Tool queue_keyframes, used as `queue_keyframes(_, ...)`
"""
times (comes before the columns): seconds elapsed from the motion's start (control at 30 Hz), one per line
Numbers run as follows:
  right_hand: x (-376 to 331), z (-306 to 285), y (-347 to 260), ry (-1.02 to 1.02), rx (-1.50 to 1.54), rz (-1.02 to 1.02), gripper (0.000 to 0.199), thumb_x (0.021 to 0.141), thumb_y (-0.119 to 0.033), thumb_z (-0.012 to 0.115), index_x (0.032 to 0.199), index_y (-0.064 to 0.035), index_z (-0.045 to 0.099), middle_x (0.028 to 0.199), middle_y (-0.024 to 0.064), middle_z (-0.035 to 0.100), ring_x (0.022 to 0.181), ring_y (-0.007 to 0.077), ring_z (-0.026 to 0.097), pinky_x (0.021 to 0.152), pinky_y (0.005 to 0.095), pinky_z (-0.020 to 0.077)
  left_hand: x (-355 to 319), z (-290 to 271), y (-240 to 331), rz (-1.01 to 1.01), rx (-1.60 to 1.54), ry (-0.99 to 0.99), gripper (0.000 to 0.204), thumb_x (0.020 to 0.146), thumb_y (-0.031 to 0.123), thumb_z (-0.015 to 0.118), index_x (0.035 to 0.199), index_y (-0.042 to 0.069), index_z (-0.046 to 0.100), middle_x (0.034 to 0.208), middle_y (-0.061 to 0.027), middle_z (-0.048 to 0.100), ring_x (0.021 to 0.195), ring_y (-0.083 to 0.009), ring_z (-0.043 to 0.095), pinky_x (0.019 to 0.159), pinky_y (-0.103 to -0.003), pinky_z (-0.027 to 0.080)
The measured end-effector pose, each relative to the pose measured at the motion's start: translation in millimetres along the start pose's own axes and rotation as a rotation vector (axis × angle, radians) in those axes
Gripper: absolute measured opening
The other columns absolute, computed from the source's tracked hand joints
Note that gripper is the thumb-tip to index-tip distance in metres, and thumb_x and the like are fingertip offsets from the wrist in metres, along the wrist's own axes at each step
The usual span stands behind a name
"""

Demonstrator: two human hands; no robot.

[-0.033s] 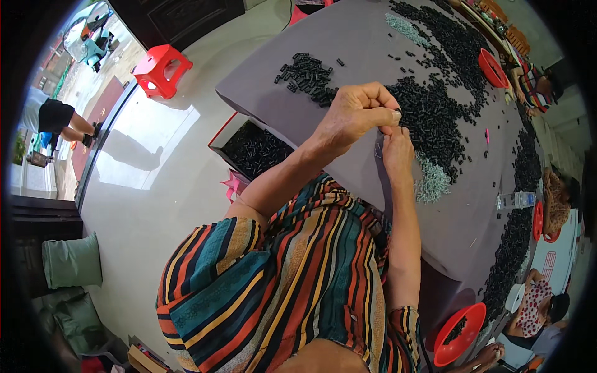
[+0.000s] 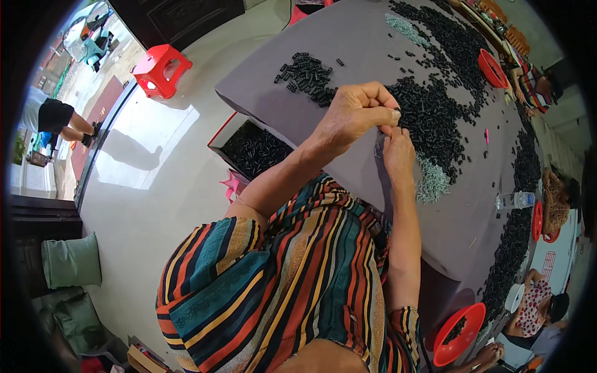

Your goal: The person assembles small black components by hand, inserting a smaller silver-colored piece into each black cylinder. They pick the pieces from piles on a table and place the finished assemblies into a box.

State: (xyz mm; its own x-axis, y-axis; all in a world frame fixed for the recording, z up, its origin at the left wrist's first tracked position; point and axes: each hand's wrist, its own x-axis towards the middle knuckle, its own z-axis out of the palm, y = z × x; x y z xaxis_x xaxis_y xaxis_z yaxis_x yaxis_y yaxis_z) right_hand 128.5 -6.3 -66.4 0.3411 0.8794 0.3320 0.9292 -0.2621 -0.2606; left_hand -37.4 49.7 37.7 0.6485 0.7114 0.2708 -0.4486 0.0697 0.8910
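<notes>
**Head view: both hands meet over a table of small black parts**

Head view, looking down past a striped shirt. The left hand point(image 2: 356, 115) is curled, thumb and forefinger pressed together on a small black piece point(image 2: 396, 112) at its fingertips. The right hand point(image 2: 398, 152) sits just beneath, fingers bunched and pointing up so the tips touch the left hand's; what it grips, if anything, cannot be made out. Both hands hang above the grey table point(image 2: 348, 37), close to its near edge.

Around them:
- a wide heap of black pieces point(image 2: 429, 115) just beyond the hands, running on along the table toward the far side
- a smaller separate cluster of black pieces point(image 2: 308, 74) to the left
- a pale grey pile of small parts point(image 2: 432, 180) just beside the right wrist
- a dark box of black pieces point(image 2: 252, 148) below the table edge, by the left forearm
- a red bowl point(image 2: 459, 332) holding a few black pieces, low at the right
- a red stool point(image 2: 160, 68) on the floor, well apart
- other people seated along the far right edge of the table
</notes>
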Motion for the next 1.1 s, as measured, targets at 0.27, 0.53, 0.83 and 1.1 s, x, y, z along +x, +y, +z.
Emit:
queue_keyframes(0.27, 16.1, 3.3, -10.0, 0.019, 0.176, -0.059, 0.011, 0.080, -0.011, 0.055, 0.082, 0.0000, 0.054, 0.088, 0.0157, 0.052, 0.083, 0.0332, 0.056, 0.068, 0.0427, 0.0468, 0.5, 4.0, -6.2, -0.006, 0.002, -0.036, 0.010, 0.076, 0.003, 0.061, 0.083, -0.002, 0.058, 0.072, -0.0070, 0.059, 0.064, -0.0117, 0.056, 0.064, -0.024, 0.044)
queue_keyframes(0.53, 20.4, 4.1, 0.1, -0.082, 0.162, 0.030, 0.013, 0.081, -0.012, 0.052, 0.084, 0.0004, 0.055, 0.091, 0.0143, 0.051, 0.085, 0.0329, 0.056, 0.068, 0.0425, 0.0463, -2.5, 10.1, -7.2, -0.045, 0.007, -0.060, 0.010, 0.076, 0.004, 0.061, 0.083, -0.002, 0.057, 0.071, -0.0063, 0.059, 0.065, -0.0115, 0.056, 0.064, -0.024, 0.044)
queue_keyframes(0.83, -18.0, -49.6, 28.8, 0.022, 1.308, 0.230, 0.006, 0.080, 0.000, 0.057, 0.086, 0.0002, 0.054, 0.071, 0.0023, 0.053, 0.058, 0.0097, 0.052, 0.055, 0.0227, 0.0445, -2.7, 15.8, -27.4, -0.126, 0.039, -0.130, 0.010, 0.076, 0.004, 0.062, 0.082, -0.001, 0.057, 0.071, -0.0043, 0.058, 0.063, -0.0100, 0.056, 0.060, -0.023, 0.045)
queue_keyframes(1.1, -59.1, -80.4, 19.2, 0.174, 1.616, 0.075, 0.009, 0.084, -0.003, 0.056, 0.092, 0.0014, 0.055, 0.078, 0.0041, 0.053, 0.064, 0.0101, 0.049, 0.060, 0.0243, 0.0454, -11.5, 38.7, -48.7, -0.180, 0.129, -0.244, 0.007, 0.077, 0.003, 0.062, 0.081, -0.001, 0.056, 0.070, -0.0020, 0.057, 0.065, -0.0076, 0.054, 0.058, -0.022, 0.043)
